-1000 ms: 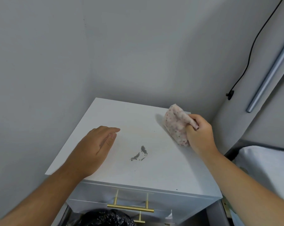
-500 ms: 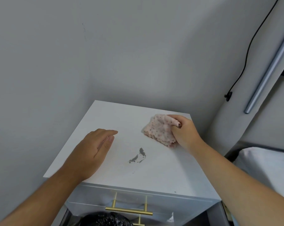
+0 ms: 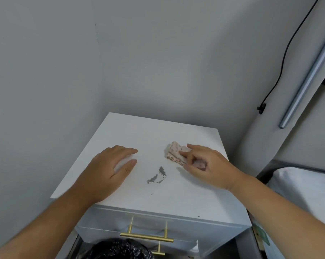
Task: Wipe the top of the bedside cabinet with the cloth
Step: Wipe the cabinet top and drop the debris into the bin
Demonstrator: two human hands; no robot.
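The left hand (image 3: 105, 171) lies flat and open on the top of the bedside cabinet (image 3: 139, 131), palm down with the fingers spread a little, holding nothing; it seems to be there only to steady the body, and it would do well to keep clear of the wiping path. Just to its right, between the two hands and a touch nearer the front edge than either set of fingertips, sits a grey smear of dirt (image 3: 157, 176) with a few loose specks trailing toward the front. Right of the smear the right hand (image 3: 208, 165) presses the cloth (image 3: 175, 153), a pink speckled rag folded into a small pad: the forefinger lies along its top, the other fingers curl over its near edge, so the grip is closed on it rather than pinching it up, and the pad lies on the surface with its free end poking out past the fingertips toward the back wall. The step in hand looks like bringing the pad onto the mark. To do it well, flatten the fingers so more cloth meets the wood, draw it toward the body across the smear with even pressure, and gather the specks inward instead of pushing them off the front, above the brass drawer handle (image 3: 146, 237)
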